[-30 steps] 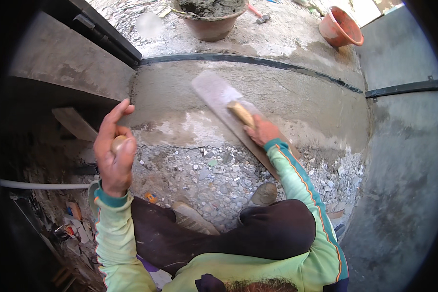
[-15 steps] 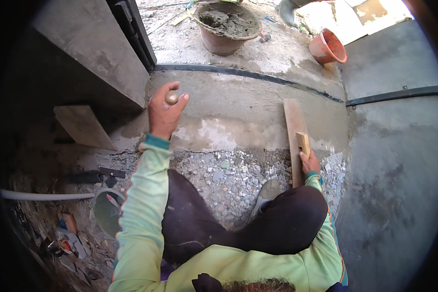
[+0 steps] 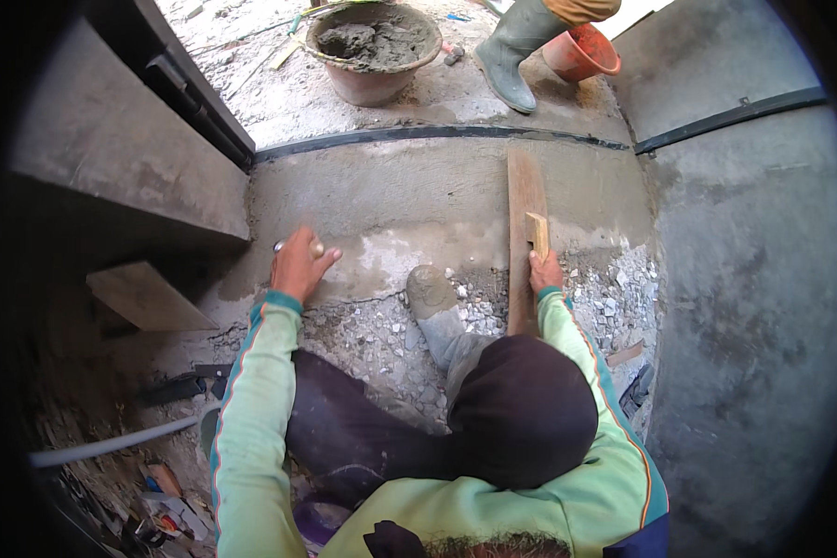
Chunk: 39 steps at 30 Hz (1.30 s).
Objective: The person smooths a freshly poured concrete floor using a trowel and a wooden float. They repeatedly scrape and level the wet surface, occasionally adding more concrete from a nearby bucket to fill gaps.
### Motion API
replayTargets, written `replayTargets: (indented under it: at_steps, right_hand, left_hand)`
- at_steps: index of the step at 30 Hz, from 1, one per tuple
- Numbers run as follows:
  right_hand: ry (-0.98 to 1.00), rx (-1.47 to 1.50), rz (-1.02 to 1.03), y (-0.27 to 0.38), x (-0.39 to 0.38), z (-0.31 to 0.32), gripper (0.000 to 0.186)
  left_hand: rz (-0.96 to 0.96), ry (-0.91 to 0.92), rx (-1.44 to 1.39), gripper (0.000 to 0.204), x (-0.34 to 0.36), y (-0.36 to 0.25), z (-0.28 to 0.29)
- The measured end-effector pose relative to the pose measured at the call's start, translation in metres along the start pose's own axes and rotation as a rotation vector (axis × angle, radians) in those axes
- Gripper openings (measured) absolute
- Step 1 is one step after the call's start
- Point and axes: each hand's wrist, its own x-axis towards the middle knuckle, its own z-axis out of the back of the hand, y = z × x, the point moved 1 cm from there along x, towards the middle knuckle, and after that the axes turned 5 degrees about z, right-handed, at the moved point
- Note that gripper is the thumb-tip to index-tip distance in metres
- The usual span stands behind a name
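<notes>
In my left hand point(image 3: 297, 264) is a tool with a rounded wooden handle point(image 3: 317, 250); my fingers are closed around it and hide most of it. This hand hovers near the left end of the mortar strip. My right hand point(image 3: 546, 271) grips the wooden handle point(image 3: 537, 232) of a long wooden float point(image 3: 524, 191). The float points away from me across the mortar point(image 3: 391, 186), its far end close to a dark metal rail point(image 3: 381, 137). Its near end passes behind my knee.
Beyond the rail stand a tub of mortar point(image 3: 337, 86), an orange bucket point(image 3: 558, 60) and another person's rubber boot point(image 3: 507, 70). Broken gravel point(image 3: 372, 335) lies before me, with my boot point(image 3: 432, 290) on it. A loose board point(image 3: 149, 296) leans left; grey walls point(image 3: 744, 279) flank both sides.
My left hand has come down toward me. The float has slid slightly farther away, toward the rail. My boot has moved forward, and the other person's boot has stepped beside the orange bucket.
</notes>
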Motion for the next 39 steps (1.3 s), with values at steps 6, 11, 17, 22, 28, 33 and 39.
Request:
replayTargets:
  at_steps: [6, 11, 17, 22, 28, 33, 39]
  right_hand:
    - [0.130, -0.046, 0.054, 0.026, -0.012, -0.028, 0.048]
    - [0.312, -0.061, 0.335, 0.042, -0.078, -0.006, 0.046]
    - [0.135, -0.071, 0.112, 0.062, -0.023, -0.004, 0.047]
    - [0.200, -0.102, 0.108, 0.072, -0.011, -0.026, 0.048]
    - [0.353, -0.084, 0.316, 0.047, -0.076, -0.021, 0.046]
    - [0.301, -0.088, 0.230, 0.066, -0.057, -0.016, 0.048]
    - [0.254, -0.114, 0.334, 0.047, -0.064, -0.012, 0.046]
  left_hand:
    - [0.177, 0.145, 0.016, 0.047, -0.007, 0.033, -0.001]
    - [0.224, 0.214, 0.185, 0.045, -0.001, 0.042, -0.004]
    - [0.309, 0.278, 0.330, 0.048, 0.010, 0.040, -0.014]
    - [0.396, 0.327, 0.401, 0.055, 0.012, 0.053, -0.013]
    - [0.453, 0.336, 0.447, 0.058, 0.011, 0.054, -0.009]
    - [0.462, 0.389, 0.503, 0.056, 0.017, 0.052, -0.022]
    - [0.508, 0.430, 0.625, 0.055, 0.023, 0.043, -0.027]
